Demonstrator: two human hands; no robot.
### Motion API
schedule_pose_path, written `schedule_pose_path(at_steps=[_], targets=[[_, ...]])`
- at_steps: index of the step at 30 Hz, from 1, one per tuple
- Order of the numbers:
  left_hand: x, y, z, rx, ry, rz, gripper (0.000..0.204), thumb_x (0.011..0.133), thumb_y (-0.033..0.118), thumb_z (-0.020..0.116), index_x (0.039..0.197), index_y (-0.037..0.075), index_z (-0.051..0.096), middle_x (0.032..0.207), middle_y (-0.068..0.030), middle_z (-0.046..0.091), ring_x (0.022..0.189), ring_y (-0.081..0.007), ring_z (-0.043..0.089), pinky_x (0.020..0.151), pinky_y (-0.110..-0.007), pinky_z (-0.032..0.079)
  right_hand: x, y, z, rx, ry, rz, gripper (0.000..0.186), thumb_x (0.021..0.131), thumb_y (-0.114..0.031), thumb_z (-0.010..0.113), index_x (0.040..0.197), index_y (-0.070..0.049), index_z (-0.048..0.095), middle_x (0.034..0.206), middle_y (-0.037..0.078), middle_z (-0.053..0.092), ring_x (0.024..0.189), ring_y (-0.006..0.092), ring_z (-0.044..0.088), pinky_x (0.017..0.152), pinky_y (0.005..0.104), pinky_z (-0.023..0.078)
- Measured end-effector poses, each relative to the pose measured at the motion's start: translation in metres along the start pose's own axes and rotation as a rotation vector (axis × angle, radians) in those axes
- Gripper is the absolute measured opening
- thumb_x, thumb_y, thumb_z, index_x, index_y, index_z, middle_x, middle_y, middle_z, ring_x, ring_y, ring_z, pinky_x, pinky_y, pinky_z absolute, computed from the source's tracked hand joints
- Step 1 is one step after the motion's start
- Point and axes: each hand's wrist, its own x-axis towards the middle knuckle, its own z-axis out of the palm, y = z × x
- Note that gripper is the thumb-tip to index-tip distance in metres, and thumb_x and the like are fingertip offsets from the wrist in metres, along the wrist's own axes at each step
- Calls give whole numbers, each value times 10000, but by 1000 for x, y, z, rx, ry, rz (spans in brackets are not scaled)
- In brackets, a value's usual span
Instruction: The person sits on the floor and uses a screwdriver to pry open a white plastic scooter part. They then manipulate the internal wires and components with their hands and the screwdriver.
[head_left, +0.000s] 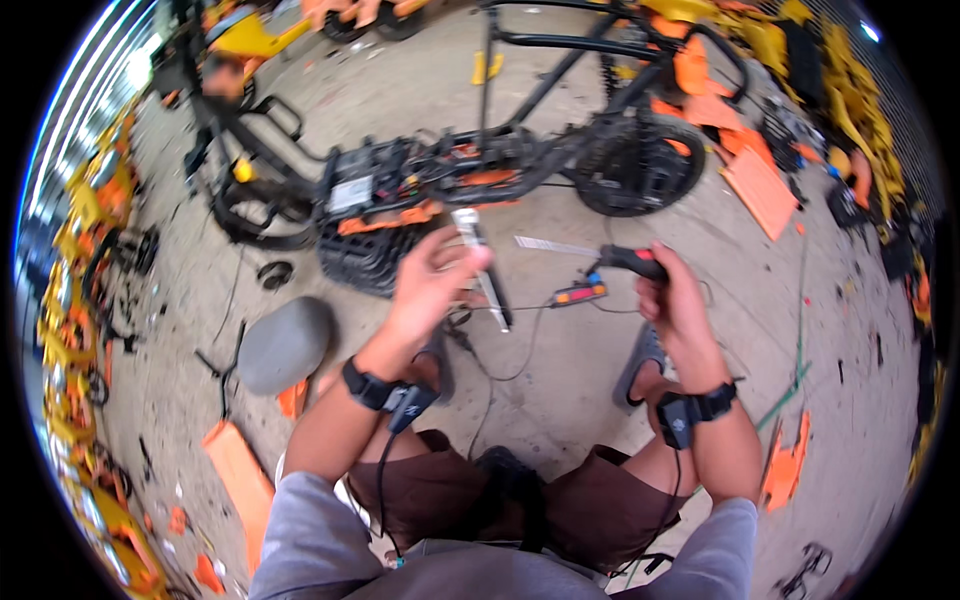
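Observation:
My left hand (437,275) pinches a long silver-and-black tool (494,295) that looks like a ratchet wrench; its broad silver head points toward the frame and its thin end toward me. My right hand (672,295) is wrapped round the red-and-black handle of a screwdriver (632,261). Its silver shaft points left, striped and smeared by motion. Both tools are in the air, apart from each other. Beyond them stands a stripped black electric scooter frame (540,110), with an open bay of wires and parts (375,175) low in its middle.
On the concrete floor between my feet and the frame lies a small red-and-black device (580,292) with thin cables. A grey seat (287,345) and an orange panel (240,480) lie left. More orange panels (760,190) lie right. Yellow scooters (75,350) line the left side.

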Motion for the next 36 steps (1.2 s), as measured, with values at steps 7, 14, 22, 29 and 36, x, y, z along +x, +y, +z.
schedule_pose_path(at_steps=[7, 14, 22, 29, 36], targets=[[37, -20, -26, -562, 192, -167, 577, 965, 470, 560, 1248, -27, 483, 1207, -219, 546, 1042, -328, 628, 898, -443, 553, 14, 3, 7, 314, 103, 98, 238, 899, -351, 625, 1022, -150, 590, 1046, 77, 699, 880, 135, 590, 774, 311, 431], [52, -25, 5, -674, 168, -215, 611, 970, 497, 527, 1300, -13, 463, 1326, -283, 491, 1186, -371, 565, 989, -472, 505, 26, 13, -14, 418, 30, 53, 318, 834, -349, 663, 1018, -93, 626, 1191, 74, 678, 984, 153, 612, 821, 293, 442], [39, -11, 57, -532, -160, -318, 550, 943, 533, 560, 1174, 36, 508, 1191, -206, 570, 943, -380, 647, 839, -471, 549, 31, 12, 13, 448, 3, 50, 256, 844, -342, 607, 966, -117, 598, 1173, 76, 674, 1012, 166, 602, 897, 322, 428], [58, -23, 61, -617, -45, -339, 469, 952, 517, 552, 1074, 66, 512, 1123, -199, 587, 911, -366, 653, 716, -433, 580, 47, 24, 14, 491, -50, 153, 309, 834, -330, 606, 979, -57, 617, 1076, 76, 685, 900, 204, 637, 814, 319, 486], [59, -13, 45, -695, 159, -105, 500, 983, 470, 520, 1248, 51, 453, 1169, -175, 557, 1031, -335, 608, 800, -450, 592, 45, 24, 23, 466, -25, 154, 324, 840, -325, 605, 1019, -55, 612, 1092, 104, 679, 974, 225, 637, 861, 344, 485]])
